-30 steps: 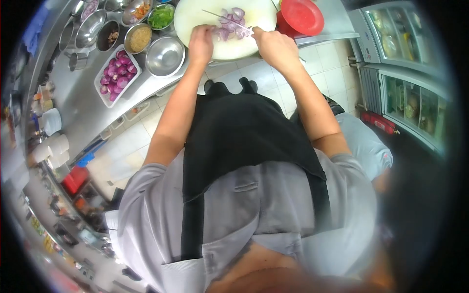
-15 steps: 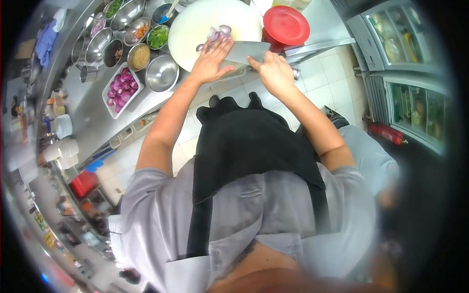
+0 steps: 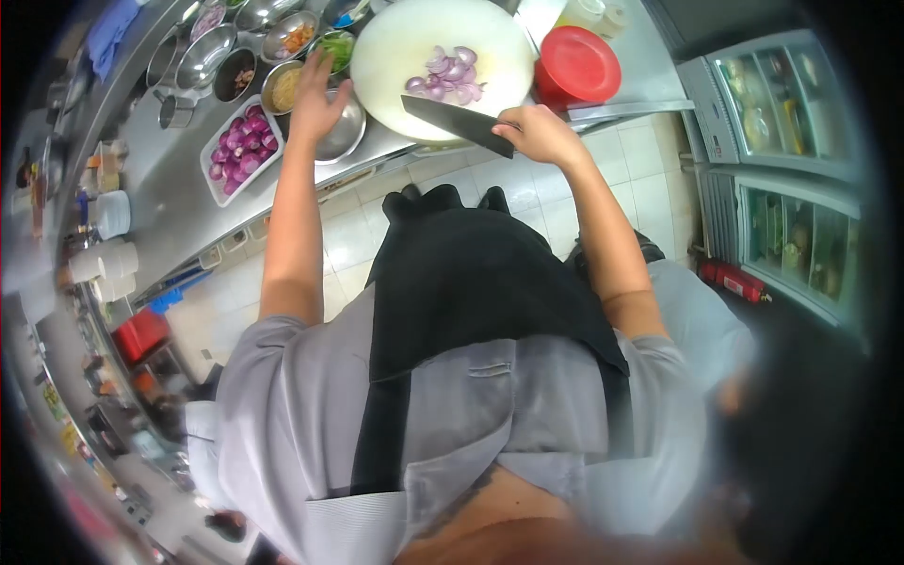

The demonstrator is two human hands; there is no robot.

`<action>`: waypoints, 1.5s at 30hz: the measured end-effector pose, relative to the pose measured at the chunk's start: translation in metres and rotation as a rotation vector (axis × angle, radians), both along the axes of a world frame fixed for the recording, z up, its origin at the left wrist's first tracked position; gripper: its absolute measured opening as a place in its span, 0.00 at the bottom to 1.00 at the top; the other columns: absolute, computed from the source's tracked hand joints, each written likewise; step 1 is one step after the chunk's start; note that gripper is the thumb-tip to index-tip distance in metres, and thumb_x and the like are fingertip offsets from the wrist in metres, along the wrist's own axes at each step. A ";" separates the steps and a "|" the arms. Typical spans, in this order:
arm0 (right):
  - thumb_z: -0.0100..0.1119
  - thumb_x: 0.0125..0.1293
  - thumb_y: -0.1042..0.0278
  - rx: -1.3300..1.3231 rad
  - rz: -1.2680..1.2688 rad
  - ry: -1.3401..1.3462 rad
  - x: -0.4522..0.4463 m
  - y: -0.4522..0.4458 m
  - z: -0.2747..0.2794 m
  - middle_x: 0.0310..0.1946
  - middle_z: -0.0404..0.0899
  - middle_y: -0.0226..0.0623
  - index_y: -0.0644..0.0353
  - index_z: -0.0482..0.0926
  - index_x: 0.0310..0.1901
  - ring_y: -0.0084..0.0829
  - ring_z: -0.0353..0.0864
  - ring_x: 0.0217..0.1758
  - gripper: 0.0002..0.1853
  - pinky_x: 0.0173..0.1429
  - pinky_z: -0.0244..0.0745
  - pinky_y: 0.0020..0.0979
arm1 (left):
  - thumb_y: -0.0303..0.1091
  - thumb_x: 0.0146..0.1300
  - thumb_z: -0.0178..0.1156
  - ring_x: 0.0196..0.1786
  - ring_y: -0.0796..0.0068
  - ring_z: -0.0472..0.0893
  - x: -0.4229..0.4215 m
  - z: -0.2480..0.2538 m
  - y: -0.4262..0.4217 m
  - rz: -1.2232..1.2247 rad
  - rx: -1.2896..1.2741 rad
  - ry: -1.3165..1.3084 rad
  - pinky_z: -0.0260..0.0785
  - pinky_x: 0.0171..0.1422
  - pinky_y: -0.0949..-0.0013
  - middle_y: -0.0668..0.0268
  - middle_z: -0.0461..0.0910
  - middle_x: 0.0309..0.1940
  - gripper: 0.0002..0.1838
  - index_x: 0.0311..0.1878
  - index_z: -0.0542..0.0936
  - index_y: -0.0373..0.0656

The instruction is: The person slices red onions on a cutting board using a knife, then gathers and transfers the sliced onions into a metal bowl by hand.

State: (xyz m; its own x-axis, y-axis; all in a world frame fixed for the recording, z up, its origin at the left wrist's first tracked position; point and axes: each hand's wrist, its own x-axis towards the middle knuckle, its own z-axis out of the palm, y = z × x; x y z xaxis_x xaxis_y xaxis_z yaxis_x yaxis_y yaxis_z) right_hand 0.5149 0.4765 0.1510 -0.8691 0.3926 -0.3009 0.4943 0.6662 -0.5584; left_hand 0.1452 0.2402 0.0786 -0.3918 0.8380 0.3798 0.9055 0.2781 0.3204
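Observation:
A round white cutting board (image 3: 388, 56) bears a loose pile of cut purple onion pieces (image 3: 452, 77). My right hand (image 3: 539, 134) grips a broad-bladed kitchen knife (image 3: 454, 121) at the board's near edge; its blade slants up to the left, just below the onions. Off to the left, my left hand (image 3: 318, 105) reaches over the bowls with its fingers stretched out and nothing visible in them. It partly covers an empty-looking steel bowl (image 3: 347, 135) and a bowl of tan, grainy food (image 3: 285, 91). Whether it touches either bowl, I cannot tell.
A white tray of peeled purple onions (image 3: 218, 186) sits on the steel counter (image 3: 174, 151). Several steel bowls (image 3: 205, 55) of ingredients crowd the back left. Right of the board stands a red plastic container (image 3: 578, 66). Glass-fronted fridges (image 3: 791, 207) and another person (image 3: 702, 292) are at right.
My left hand has left the onions and moved left over the bowls. The knife has shifted toward the board's near edge, its blade turned, and the onion pieces now lie uncovered and more spread.

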 end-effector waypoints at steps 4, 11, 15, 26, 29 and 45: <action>0.68 0.74 0.49 -0.101 0.026 -0.020 -0.045 0.023 -0.025 0.39 0.90 0.56 0.61 0.90 0.52 0.56 0.91 0.45 0.21 0.55 0.83 0.49 | 0.38 0.73 0.63 0.74 0.39 0.76 -0.022 -0.006 -0.086 0.361 0.135 -0.149 0.70 0.78 0.51 0.41 0.78 0.71 0.25 0.69 0.81 0.37; 0.67 0.76 0.51 0.034 -0.195 -0.029 -0.064 0.053 -0.041 0.27 0.85 0.54 0.62 0.88 0.54 0.49 0.86 0.28 0.20 0.40 0.81 0.47 | 0.32 0.69 0.62 0.64 0.39 0.81 -0.091 -0.042 -0.206 0.680 0.026 -0.200 0.75 0.70 0.47 0.43 0.83 0.61 0.24 0.67 0.82 0.38; 0.66 0.76 0.54 0.279 -0.254 0.062 -0.075 0.037 -0.030 0.34 0.85 0.60 0.60 0.88 0.53 0.64 0.86 0.43 0.18 0.50 0.80 0.51 | 0.34 0.68 0.64 0.64 0.38 0.81 -0.122 -0.050 -0.210 0.639 -0.035 -0.090 0.76 0.68 0.44 0.42 0.80 0.65 0.26 0.69 0.81 0.40; 0.64 0.78 0.52 0.008 -0.318 -0.122 -0.060 -0.015 -0.023 0.28 0.84 0.57 0.64 0.86 0.43 0.60 0.85 0.36 0.19 0.44 0.78 0.50 | 0.46 0.59 0.78 0.58 0.40 0.86 -0.096 -0.053 -0.222 0.563 -0.212 -0.269 0.79 0.63 0.47 0.43 0.89 0.50 0.27 0.57 0.86 0.39; 0.63 0.78 0.51 0.080 -0.235 -0.111 -0.049 -0.012 -0.028 0.39 0.86 0.63 0.64 0.86 0.46 0.64 0.86 0.47 0.20 0.53 0.79 0.55 | 0.47 0.58 0.78 0.54 0.42 0.88 -0.096 -0.052 -0.223 0.651 -0.160 -0.262 0.79 0.62 0.49 0.45 0.90 0.47 0.25 0.52 0.88 0.40; 0.52 0.82 0.59 0.291 -0.132 -0.193 -0.037 -0.027 0.004 0.48 0.89 0.58 0.62 0.84 0.52 0.59 0.89 0.55 0.16 0.59 0.80 0.57 | 0.52 0.68 0.67 0.63 0.39 0.81 0.121 -0.033 0.061 -0.046 -0.195 -0.236 0.76 0.70 0.51 0.38 0.77 0.63 0.43 0.77 0.72 0.30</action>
